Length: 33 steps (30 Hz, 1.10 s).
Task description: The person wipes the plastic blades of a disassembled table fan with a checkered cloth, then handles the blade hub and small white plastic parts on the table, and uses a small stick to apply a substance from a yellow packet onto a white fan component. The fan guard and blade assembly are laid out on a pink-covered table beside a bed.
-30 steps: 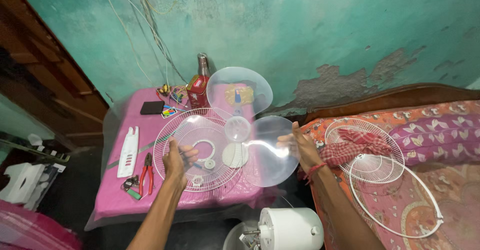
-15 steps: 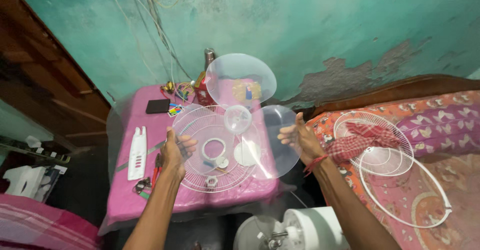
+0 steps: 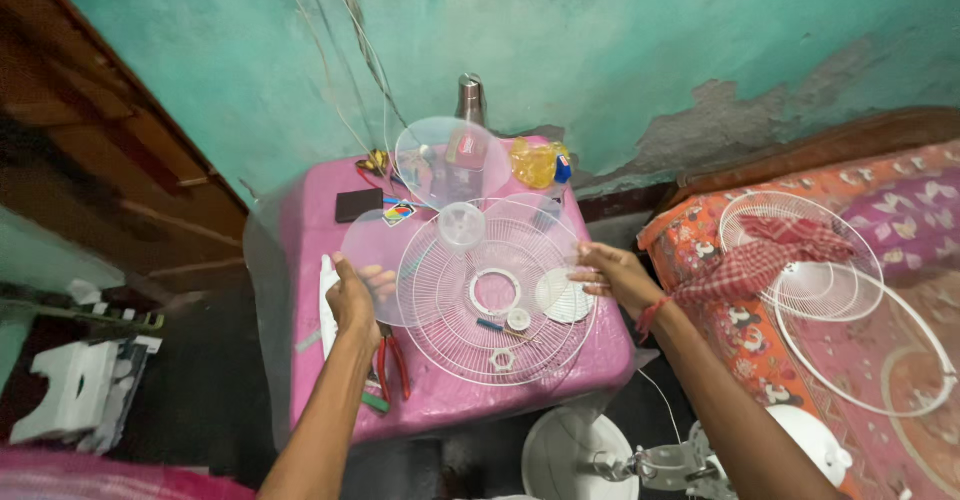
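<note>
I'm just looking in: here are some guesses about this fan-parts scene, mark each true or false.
1. Both hands hold a clear fan blade over the pink table. True: left hand, right hand.
2. A white wire fan guard lies on the table. True.
3. The red-handled pliers lie on the bed. False: on the table, by the left hand.
4. The second guard on the bed is bare. False: a red checked cloth lies over it.
5. The wall is yellow. False: green.

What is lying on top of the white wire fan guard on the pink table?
On the fan guard lie a white ring, a small white cap, a nut and a round white disc. The clear fan blade, held by both hands, overlaps its far edge; nothing looks hidden.
</note>
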Each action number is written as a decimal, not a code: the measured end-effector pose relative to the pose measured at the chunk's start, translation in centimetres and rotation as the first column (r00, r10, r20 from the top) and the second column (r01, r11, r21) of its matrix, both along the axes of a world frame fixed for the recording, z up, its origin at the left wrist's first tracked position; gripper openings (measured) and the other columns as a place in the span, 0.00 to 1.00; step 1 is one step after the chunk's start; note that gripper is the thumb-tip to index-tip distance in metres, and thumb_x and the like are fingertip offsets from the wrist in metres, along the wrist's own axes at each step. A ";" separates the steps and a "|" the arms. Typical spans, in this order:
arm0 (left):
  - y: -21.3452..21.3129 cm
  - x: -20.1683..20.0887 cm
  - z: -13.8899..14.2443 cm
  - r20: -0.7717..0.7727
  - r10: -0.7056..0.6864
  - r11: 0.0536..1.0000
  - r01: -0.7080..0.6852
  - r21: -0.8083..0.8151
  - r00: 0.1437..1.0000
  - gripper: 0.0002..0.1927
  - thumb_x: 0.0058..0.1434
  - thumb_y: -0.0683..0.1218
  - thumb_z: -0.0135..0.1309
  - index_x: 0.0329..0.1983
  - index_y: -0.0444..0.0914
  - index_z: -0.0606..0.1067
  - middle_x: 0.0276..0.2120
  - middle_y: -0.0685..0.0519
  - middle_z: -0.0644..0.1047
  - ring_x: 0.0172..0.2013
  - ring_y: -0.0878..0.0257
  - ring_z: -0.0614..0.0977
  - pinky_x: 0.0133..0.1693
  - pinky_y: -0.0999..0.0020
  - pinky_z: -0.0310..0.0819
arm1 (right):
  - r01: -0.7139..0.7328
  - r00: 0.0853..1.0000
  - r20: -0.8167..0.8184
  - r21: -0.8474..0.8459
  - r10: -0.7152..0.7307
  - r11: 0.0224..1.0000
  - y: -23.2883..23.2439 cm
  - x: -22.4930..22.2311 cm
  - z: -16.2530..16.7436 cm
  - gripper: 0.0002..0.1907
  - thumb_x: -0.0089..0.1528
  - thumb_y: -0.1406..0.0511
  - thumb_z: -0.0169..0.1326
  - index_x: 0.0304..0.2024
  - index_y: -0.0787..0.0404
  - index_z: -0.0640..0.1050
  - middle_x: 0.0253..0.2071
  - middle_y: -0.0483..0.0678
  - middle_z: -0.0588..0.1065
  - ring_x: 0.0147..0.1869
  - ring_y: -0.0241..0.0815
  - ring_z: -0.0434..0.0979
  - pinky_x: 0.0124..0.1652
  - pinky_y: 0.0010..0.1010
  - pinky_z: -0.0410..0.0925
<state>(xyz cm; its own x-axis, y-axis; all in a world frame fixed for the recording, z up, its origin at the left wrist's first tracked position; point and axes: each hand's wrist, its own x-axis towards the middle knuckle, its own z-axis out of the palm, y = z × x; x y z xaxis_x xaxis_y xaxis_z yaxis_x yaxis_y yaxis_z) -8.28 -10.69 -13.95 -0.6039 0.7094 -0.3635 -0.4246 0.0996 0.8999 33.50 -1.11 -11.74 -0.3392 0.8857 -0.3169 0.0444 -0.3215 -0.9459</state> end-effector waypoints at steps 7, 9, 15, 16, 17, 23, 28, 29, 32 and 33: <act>1.5 0.2 -5.1 0.080 -0.117 0.990 0.123 -0.070 0.990 0.33 0.71 0.65 0.36 0.48 0.30 0.74 0.37 0.40 0.84 0.32 0.58 0.86 0.40 0.65 0.79 | 0.131 0.977 0.185 -0.146 -0.103 0.981 -3.3 -0.9 -6.1 0.30 0.64 0.56 0.55 0.68 0.56 0.69 0.59 0.48 0.78 0.53 0.39 0.82 0.43 0.27 0.73; 1.0 0.7 -6.4 0.028 -0.129 0.986 0.131 -0.104 0.991 0.31 0.71 0.63 0.40 0.50 0.31 0.75 0.40 0.41 0.84 0.30 0.62 0.85 0.39 0.69 0.78 | 0.167 0.971 0.200 -0.170 -0.132 0.971 -4.5 0.2 -6.5 0.29 0.65 0.56 0.54 0.68 0.56 0.70 0.59 0.47 0.78 0.54 0.38 0.82 0.42 0.26 0.72; 0.4 2.9 -9.3 0.030 -0.398 0.916 0.399 -0.045 0.917 0.25 0.69 0.60 0.46 0.51 0.36 0.79 0.46 0.50 0.84 0.20 0.72 0.69 0.27 0.76 0.70 | 0.288 0.940 0.255 -0.243 -0.225 0.926 -5.9 2.6 -7.1 0.25 0.65 0.60 0.53 0.65 0.55 0.73 0.58 0.45 0.79 0.53 0.38 0.82 0.40 0.25 0.72; 0.6 3.2 -9.6 0.087 -0.392 0.917 0.397 -0.037 0.916 0.23 0.68 0.59 0.47 0.50 0.37 0.78 0.46 0.52 0.84 0.20 0.71 0.70 0.27 0.76 0.71 | 0.295 0.939 0.252 -0.241 -0.234 0.925 -5.8 2.9 -7.2 0.25 0.65 0.60 0.52 0.65 0.55 0.73 0.57 0.45 0.79 0.53 0.38 0.82 0.40 0.25 0.72; 1.0 3.6 -9.6 0.143 -0.385 0.919 0.393 -0.029 0.912 0.21 0.68 0.58 0.48 0.50 0.38 0.76 0.46 0.53 0.84 0.20 0.70 0.70 0.27 0.75 0.71 | 0.301 0.938 0.248 -0.239 -0.242 0.923 -5.8 3.1 -7.3 0.24 0.66 0.60 0.52 0.65 0.55 0.72 0.57 0.45 0.79 0.53 0.38 0.82 0.41 0.25 0.72; 0.8 4.5 -10.1 0.218 -0.443 0.883 0.465 -0.064 0.870 0.17 0.67 0.52 0.58 0.51 0.36 0.75 0.34 0.55 0.77 0.27 0.69 0.77 0.30 0.74 0.73 | 0.295 0.945 0.217 -0.232 -0.247 0.927 -5.8 4.3 -7.4 0.25 0.65 0.59 0.53 0.65 0.55 0.73 0.58 0.46 0.78 0.52 0.39 0.81 0.41 0.26 0.73; 0.5 3.9 -11.2 0.261 -0.419 0.863 0.471 -0.183 0.870 0.17 0.65 0.48 0.56 0.54 0.36 0.75 0.40 0.54 0.80 0.35 0.64 0.78 0.35 0.68 0.73 | 0.294 0.944 0.220 -0.222 -0.246 0.930 -6.2 5.0 -6.5 0.26 0.65 0.58 0.52 0.65 0.56 0.72 0.60 0.46 0.77 0.54 0.39 0.81 0.43 0.27 0.72; 0.3 3.8 -11.4 0.239 -0.423 0.863 0.469 -0.188 0.874 0.18 0.65 0.48 0.57 0.55 0.35 0.76 0.40 0.50 0.79 0.34 0.59 0.75 0.35 0.64 0.70 | 0.295 0.943 0.224 -0.219 -0.246 0.930 -6.5 5.1 -6.2 0.26 0.65 0.58 0.52 0.65 0.56 0.72 0.60 0.47 0.77 0.54 0.39 0.81 0.43 0.28 0.72; -0.2 3.4 -11.7 0.130 -0.382 0.859 0.404 -0.315 0.915 0.23 0.61 0.47 0.58 0.58 0.35 0.73 0.47 0.47 0.78 0.42 0.54 0.77 0.42 0.56 0.72 | 0.325 0.932 0.226 -0.181 -0.282 0.928 -7.2 5.1 -5.1 0.26 0.66 0.58 0.53 0.65 0.58 0.72 0.61 0.49 0.77 0.54 0.40 0.81 0.44 0.29 0.73; -0.3 3.3 -11.5 0.083 -0.362 0.853 0.366 -0.371 0.928 0.25 0.59 0.46 0.58 0.59 0.36 0.71 0.50 0.48 0.78 0.46 0.53 0.80 0.46 0.53 0.75 | 0.343 0.928 0.216 -0.172 -0.304 0.924 -7.4 5.1 -4.6 0.26 0.66 0.57 0.52 0.65 0.58 0.72 0.60 0.49 0.77 0.54 0.40 0.81 0.45 0.30 0.72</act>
<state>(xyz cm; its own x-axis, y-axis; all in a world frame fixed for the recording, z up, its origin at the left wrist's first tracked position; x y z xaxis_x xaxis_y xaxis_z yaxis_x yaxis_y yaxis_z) -4.97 -10.97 -25.49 -0.3239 0.6875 -0.6499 -0.3009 0.5765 0.7597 38.64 -8.53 -16.33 0.0356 0.8469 -0.5305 0.0705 -0.5317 -0.8440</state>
